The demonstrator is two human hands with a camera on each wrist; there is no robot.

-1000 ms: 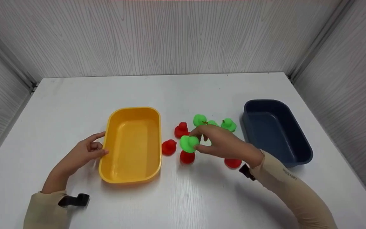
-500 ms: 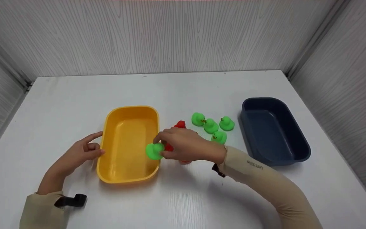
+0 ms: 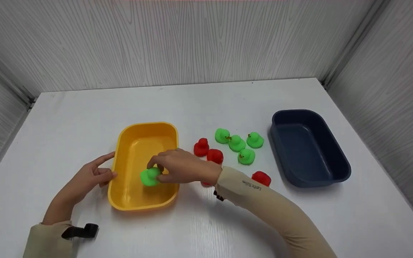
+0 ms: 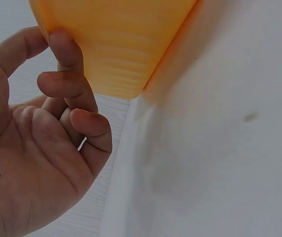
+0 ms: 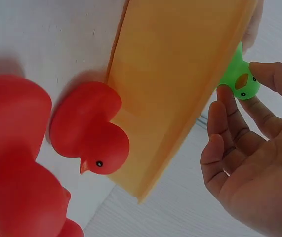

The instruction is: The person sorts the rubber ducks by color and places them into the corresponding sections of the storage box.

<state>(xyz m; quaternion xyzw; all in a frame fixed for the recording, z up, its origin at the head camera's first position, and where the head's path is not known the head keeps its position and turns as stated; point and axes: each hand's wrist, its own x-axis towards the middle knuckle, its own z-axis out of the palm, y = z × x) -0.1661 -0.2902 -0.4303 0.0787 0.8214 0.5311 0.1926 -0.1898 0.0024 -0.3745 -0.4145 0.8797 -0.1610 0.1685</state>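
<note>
My right hand (image 3: 159, 171) reaches into the yellow tub (image 3: 126, 200) and pinches a green duck (image 3: 150, 177) low over its floor. In the right wrist view the thumb and fingers of that hand (image 5: 247, 91) touch the green duck (image 5: 238, 79) behind the yellow tub wall (image 5: 180, 84). My left hand (image 3: 103, 172) rests against the tub's left side and holds nothing. In the left wrist view a fingertip of the left hand (image 4: 57, 74) touches the yellow tub (image 4: 116, 44), the other fingers loosely curled.
Several green ducks (image 3: 236, 143) and several red ducks (image 3: 215, 156) lie on the white table between the tubs. One red duck (image 5: 91, 131) lies right beside the yellow tub. An empty dark blue tub (image 3: 339, 175) stands at the right. Grey walls enclose the table.
My right hand carried the green duck leftward from the duck cluster, over the yellow tub's right rim and down inside it. The left hand stayed at the tub's left side.
</note>
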